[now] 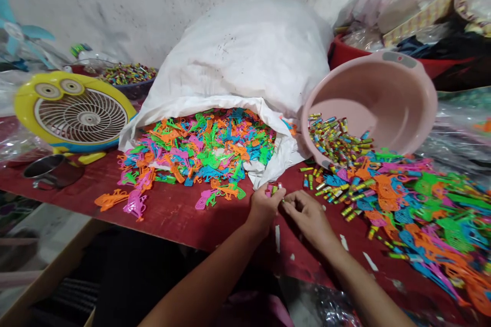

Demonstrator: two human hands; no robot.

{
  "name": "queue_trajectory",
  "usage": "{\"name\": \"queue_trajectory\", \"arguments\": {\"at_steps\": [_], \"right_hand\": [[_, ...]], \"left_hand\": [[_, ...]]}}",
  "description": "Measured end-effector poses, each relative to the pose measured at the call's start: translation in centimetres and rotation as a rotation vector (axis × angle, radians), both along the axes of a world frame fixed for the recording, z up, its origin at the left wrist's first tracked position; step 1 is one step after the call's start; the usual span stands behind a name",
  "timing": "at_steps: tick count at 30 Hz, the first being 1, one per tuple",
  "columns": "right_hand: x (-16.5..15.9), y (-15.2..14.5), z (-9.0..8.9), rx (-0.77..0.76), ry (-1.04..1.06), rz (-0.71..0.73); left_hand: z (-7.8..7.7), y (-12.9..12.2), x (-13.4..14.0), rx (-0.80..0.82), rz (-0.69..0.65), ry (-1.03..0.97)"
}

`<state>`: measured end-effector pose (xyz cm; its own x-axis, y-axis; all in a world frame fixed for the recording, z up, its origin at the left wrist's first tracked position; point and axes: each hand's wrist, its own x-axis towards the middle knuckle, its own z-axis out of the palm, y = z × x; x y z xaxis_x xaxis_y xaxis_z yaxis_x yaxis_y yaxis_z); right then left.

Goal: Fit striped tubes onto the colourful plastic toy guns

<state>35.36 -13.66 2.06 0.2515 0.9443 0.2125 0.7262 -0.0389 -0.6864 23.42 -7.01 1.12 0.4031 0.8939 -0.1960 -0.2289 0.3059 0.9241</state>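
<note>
Near the front middle of the red table, my left hand [264, 209] is closed around a small shiny yellow-green tube [274, 190], with a bit of pink showing beside it. My right hand [307, 215] meets it from the right, thumb and fingers pinched together near the tube's end; what they pinch is too small to make out. Just beyond the hands, a white sack [249, 56] lies on its side, and bright plastic toy pieces [207, 148] with mesh parts spill from its mouth. Similar wrapped tubes [333, 135] pour out of a tipped pink basin [406, 97] to the right.
Mixed plastic pieces and tubes form a heap [429, 204] along the right side. On the left stand a yellow fan [86, 117] and a metal cup [53, 171]. Behind the fan is a bowl of tubes [128, 74]. White paper scraps [370, 261] lie near the table's front edge.
</note>
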Motion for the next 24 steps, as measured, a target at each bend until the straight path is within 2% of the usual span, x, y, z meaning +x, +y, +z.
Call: {"name": "queue_trajectory", "arguments": {"at_steps": [3, 6, 7, 9, 11, 12, 14, 19, 21, 22, 24], "right_hand": [[-0.6, -0.7, 0.6, -0.014, 0.007, 0.073], [1.2, -0.2, 2.2, -0.105, -0.053, 0.198], [2.1, 0.2, 2.6, -0.133, -0.124, 0.154], [3.7, 1.3, 3.3, -0.2, -0.356, -0.066], [4.6, 2.4, 3.3, -0.294, -0.598, -0.269], [4.8, 3.0, 3.2, -0.34, -0.678, -0.308], [4.8, 3.8, 2.7, -0.394, -0.737, -0.287], [4.3, 3.7, 2.0, -0.36, -0.647, -0.159], [4.2, 3.1, 1.8, -0.346, -0.596, -0.086], [4.1, 2.7, 1.7, -0.331, -0.535, -0.043], [3.8, 2.0, 1.2, -0.284, -0.328, 0.04]], "left_hand": [[0.3, -0.3, 0.1, 0.013, 0.016, -0.039], [0.4, -0.2, 0.1, -0.042, 0.006, -0.027], [0.4, -0.1, 0.2, -0.07, -0.003, -0.019], [0.4, 0.1, 0.2, -0.109, -0.023, -0.014], [0.3, 0.4, 0.1, -0.11, -0.028, -0.018], [0.3, 0.5, 0.0, -0.101, -0.028, -0.018], [0.3, 0.7, -0.2, -0.101, -0.025, -0.004], [-0.2, 0.6, -0.3, -0.104, -0.035, 0.053], [-0.7, 0.4, -0.3, 0.014, -0.016, 0.096], [-0.9, 0.3, -0.4, 0.133, 0.005, 0.131], [-1.4, 0.2, -0.7, 0.482, 0.014, 0.188]]}}
